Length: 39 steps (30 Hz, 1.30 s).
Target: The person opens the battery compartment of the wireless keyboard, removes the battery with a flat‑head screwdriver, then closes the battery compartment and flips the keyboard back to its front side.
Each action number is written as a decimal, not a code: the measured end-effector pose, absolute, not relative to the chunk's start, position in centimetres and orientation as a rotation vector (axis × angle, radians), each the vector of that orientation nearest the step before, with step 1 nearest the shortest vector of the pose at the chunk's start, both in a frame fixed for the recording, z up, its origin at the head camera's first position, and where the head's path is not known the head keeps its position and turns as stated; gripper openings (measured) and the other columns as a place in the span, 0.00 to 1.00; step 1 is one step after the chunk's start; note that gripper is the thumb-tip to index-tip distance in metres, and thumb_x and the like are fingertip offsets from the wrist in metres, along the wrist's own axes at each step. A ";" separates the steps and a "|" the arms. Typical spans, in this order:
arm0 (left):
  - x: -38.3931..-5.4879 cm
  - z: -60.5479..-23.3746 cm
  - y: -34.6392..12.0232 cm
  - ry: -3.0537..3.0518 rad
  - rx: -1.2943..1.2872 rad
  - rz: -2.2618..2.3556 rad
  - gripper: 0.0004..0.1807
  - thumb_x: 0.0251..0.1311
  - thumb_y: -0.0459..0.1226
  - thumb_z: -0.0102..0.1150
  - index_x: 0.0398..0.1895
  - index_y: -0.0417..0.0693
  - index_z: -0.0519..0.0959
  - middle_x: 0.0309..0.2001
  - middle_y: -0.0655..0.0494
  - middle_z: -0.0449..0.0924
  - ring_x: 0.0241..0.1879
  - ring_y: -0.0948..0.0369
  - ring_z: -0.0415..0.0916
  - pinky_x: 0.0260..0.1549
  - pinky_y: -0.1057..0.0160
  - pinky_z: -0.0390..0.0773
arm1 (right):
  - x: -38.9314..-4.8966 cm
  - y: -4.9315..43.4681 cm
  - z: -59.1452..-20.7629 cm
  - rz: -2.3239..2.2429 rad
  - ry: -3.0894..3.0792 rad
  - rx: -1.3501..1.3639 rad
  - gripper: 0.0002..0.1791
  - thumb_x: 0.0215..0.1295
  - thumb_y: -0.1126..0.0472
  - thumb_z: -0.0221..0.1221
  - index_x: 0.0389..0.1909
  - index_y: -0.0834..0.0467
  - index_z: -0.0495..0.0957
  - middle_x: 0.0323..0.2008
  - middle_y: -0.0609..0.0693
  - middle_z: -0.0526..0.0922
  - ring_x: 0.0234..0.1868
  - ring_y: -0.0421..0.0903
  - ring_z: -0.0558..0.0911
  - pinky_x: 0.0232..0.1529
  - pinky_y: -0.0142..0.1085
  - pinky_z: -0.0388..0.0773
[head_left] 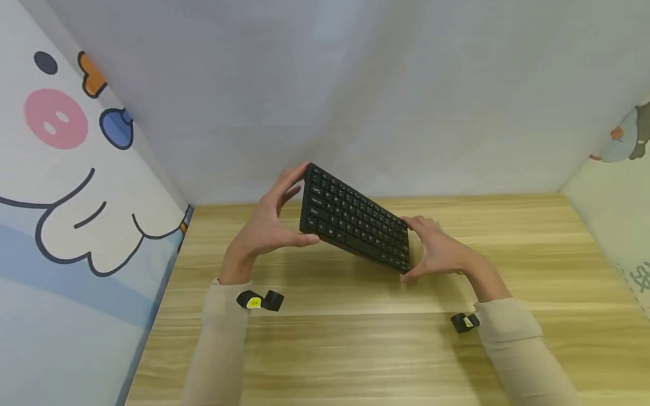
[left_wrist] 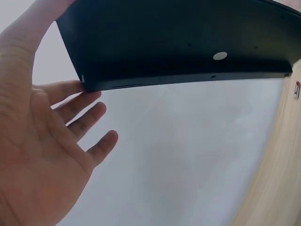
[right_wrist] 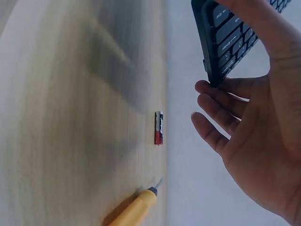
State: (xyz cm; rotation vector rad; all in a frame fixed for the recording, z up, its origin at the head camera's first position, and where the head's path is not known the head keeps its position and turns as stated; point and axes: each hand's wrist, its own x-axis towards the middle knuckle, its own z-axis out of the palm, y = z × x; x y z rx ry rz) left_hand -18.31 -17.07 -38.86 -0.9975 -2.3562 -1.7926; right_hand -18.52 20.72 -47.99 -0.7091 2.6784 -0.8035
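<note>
A black compact keyboard (head_left: 358, 220) is held up over the wooden table, tilted, its keys toward the head camera and its left end higher. My left hand (head_left: 264, 223) grips the left end, thumb at the near edge and fingers at the far edge. At the right end, my right hand (head_left: 437, 248) holds it the same way between thumb and fingers. The left wrist view shows the keyboard's smooth dark underside (left_wrist: 178, 37) with a small pale oval on it. Past the right hand, a battery (right_wrist: 159, 128) with a red end lies on the table.
A screwdriver with a yellow handle (right_wrist: 136, 209) lies on the table near the battery, mostly hidden behind the right hand in the head view. The wooden table (head_left: 325, 349) meets a pale back wall (head_left: 355, 113). A cartoon-printed panel (head_left: 76, 186) stands at the left.
</note>
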 end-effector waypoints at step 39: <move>-19.0 -47.8 -20.7 -3.264 -0.484 -1.157 0.74 0.37 0.47 0.85 0.84 0.46 0.44 0.83 0.40 0.43 0.83 0.39 0.39 0.81 0.35 0.44 | -20.4 20.9 -48.1 -0.310 2.802 -0.745 0.74 0.30 0.35 0.81 0.76 0.69 0.58 0.66 0.66 0.71 0.65 0.64 0.71 0.72 0.61 0.69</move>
